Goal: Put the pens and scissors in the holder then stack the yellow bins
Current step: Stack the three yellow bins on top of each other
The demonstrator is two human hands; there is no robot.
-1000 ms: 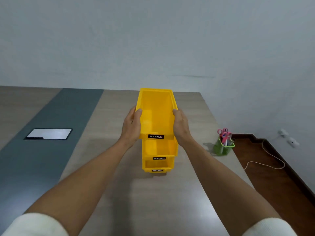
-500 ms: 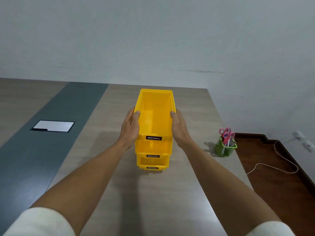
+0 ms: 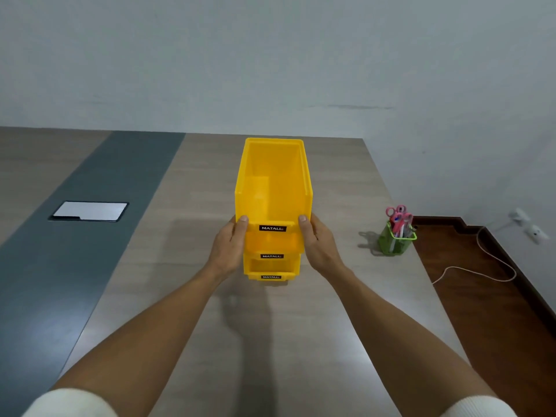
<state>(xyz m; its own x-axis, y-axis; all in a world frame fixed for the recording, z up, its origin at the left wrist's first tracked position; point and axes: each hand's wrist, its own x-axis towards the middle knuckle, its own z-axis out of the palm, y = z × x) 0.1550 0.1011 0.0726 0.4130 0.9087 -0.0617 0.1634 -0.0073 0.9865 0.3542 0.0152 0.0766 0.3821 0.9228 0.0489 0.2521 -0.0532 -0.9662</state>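
Note:
Three yellow bins stand stacked at the middle of the table. The top yellow bin (image 3: 273, 179) rests on the middle bin (image 3: 272, 246), which sits on the bottom bin (image 3: 270, 270). My left hand (image 3: 230, 245) presses the stack's left side, thumb on the top bin's front corner. My right hand (image 3: 319, 242) holds the right side the same way. At the right, a green mesh holder (image 3: 395, 240) contains pink-handled scissors (image 3: 398, 216) and pens.
The wooden table (image 3: 270, 341) has a grey strip (image 3: 60, 251) on the left with a white hatch plate (image 3: 90, 211). The table's right edge runs just past the holder; beyond it lie a brown floor and a white cable (image 3: 481, 266). A wall stands behind.
The top bin has come down onto the other two. My hands have slid toward its front corners. The view has tilted slightly.

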